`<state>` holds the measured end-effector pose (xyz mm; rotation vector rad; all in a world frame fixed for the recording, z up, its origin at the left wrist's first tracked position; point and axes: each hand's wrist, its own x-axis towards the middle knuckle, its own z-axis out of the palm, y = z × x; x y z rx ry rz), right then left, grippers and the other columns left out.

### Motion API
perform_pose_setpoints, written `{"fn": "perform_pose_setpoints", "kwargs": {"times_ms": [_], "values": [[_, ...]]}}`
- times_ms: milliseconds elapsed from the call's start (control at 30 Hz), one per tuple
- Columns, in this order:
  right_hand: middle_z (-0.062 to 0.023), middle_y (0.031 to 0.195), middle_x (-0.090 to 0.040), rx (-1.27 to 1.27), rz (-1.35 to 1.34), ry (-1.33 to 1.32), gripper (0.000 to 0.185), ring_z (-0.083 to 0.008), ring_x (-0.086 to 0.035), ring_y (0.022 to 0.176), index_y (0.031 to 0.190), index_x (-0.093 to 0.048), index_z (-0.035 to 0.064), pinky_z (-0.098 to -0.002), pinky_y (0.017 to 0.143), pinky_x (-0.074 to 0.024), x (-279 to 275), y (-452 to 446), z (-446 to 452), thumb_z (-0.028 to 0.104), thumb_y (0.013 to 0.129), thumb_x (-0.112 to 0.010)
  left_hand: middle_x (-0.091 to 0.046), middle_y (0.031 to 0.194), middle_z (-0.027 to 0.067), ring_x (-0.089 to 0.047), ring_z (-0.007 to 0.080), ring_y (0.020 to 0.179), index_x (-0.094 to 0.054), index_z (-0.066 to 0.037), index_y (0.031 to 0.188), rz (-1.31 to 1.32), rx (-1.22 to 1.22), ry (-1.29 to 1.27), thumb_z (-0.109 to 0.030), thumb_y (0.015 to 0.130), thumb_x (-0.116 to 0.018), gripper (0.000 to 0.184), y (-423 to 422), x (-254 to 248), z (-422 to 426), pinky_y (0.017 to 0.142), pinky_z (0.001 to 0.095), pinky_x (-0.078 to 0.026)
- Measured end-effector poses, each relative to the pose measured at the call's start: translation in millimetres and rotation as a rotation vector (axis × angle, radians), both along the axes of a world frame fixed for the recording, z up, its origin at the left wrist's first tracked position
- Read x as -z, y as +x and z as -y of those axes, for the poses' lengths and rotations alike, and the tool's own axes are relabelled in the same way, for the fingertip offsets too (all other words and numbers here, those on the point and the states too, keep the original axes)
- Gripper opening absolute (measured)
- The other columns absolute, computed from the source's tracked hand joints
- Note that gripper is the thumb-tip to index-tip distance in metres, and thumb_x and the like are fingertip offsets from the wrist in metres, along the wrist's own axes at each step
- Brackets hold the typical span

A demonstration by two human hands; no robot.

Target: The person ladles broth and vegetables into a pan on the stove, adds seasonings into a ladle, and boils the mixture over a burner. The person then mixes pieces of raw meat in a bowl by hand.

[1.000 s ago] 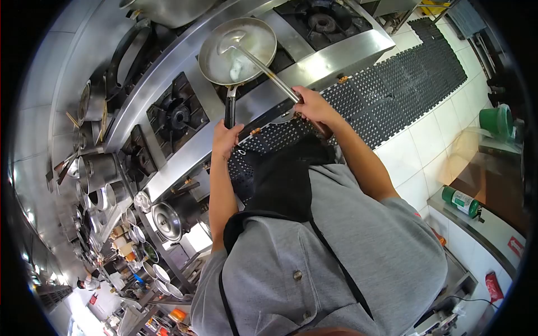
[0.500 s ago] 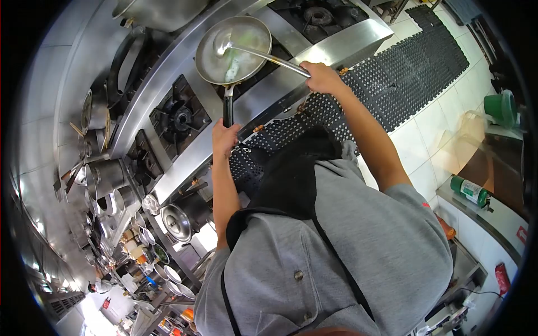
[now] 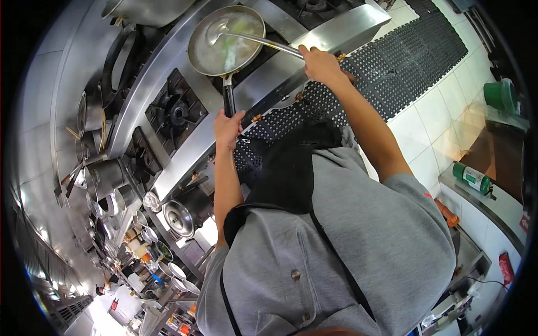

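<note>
A round frying pan (image 3: 255,56) sits over a burner of the steel stove, holding a pale, cloudy liquid with a light green patch. My left hand (image 3: 228,129) is closed around the pan's black handle (image 3: 228,101). In my right hand (image 3: 320,64) is the end of a long metal ladle (image 3: 269,43), gripped with the fingers wrapped round it. The ladle's bowl (image 3: 216,35) rests in the liquid on the far left side of the pan. Whether it touches the pan's bottom is hidden.
Bare burners (image 3: 176,115) lie left of the pan, and another burner (image 3: 311,7) is at the upper right. A large pot (image 3: 151,10) and a dark wok (image 3: 120,59) stand behind. A lidded pot (image 3: 179,218) is lower left. Black perforated matting (image 3: 392,73) covers the floor.
The pan and ladle appear slightly higher and further left in view. The ladle's bowl has shifted a little within the liquid. Both hands keep their hold.
</note>
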<state>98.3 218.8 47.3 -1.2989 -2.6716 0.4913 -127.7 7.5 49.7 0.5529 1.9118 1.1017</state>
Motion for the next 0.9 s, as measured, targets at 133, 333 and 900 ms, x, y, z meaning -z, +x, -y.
{"fn": "perform_pose_setpoints", "kwargs": {"times_ms": [133,333,900], "values": [[-0.0171,0.092,-0.058,0.013,-0.021,0.250,0.043,-0.0328,-0.062,0.083,0.109,-0.049,0.0053,-0.0415,0.067,-0.0509,2.1,0.6,6.2,0.010,0.069,-0.065,-0.049,0.058,-0.0001,-0.044,0.0078,0.042,-0.047,-0.006,0.085,0.041,-0.022,-0.022,-0.010,0.077,-0.067,0.022,4.2,-1.8,0.9,0.037,0.0214,-0.032],[-0.0138,0.092,-0.056,0.008,-0.056,0.540,0.049,-0.0304,-0.056,0.091,0.115,-0.051,0.0056,-0.0388,0.075,-0.0455,-17.3,4.3,23.8,0.008,0.068,-0.064,-0.062,0.083,0.0097,-0.060,0.0165,0.062,-0.048,-0.005,0.097,0.331,-0.090,0.087,-0.038,0.092,-0.050,0.034,-7.8,0.6,11.2,0.054,0.0271,-0.051],[-0.0141,0.115,-0.060,-0.238,0.206,-0.840,0.054,-0.0283,-0.059,0.103,0.108,-0.063,0.0023,-0.0364,0.089,-0.0446,181.6,94.3,80.0,0.049,0.086,-0.047,-0.061,0.087,0.0089,-0.057,0.0191,0.069,-0.058,-0.007,0.106,0.193,0.274,-0.545,-0.046,0.090,-0.043,0.045,67.3,199.5,223.0,0.062,0.0328,-0.045]]}}
